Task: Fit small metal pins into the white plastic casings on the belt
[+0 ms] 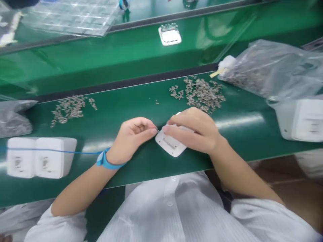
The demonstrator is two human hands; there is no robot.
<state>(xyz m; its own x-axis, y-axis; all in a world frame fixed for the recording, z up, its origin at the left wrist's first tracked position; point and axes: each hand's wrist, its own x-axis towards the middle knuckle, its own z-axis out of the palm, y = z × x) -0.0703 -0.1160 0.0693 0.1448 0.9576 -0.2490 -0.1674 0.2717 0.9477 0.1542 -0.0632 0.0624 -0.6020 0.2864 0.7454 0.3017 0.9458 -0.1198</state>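
My right hand (195,131) is closed over a white plastic cover (173,146), a flat square piece with rounded corners, tilted on the green bench. Thumb and fingers press on its upper part and hide much of it. At the cover's left corner, my left hand (137,136) pinches a tiny metal part (157,130), too small to name for sure. A blue wrist strap (108,159) with a cord circles my left wrist. Beyond the cover lies a heap of small metal parts (203,93). A smaller heap of metal parts (69,108) lies to the left.
Stacked white covers stand at the left (49,158) and right (309,121). A clear bag (275,70) of metal parts lies at the right, another bag (15,117) at the left. On the green belt beyond rests a white unit (170,35) with a circuit board.
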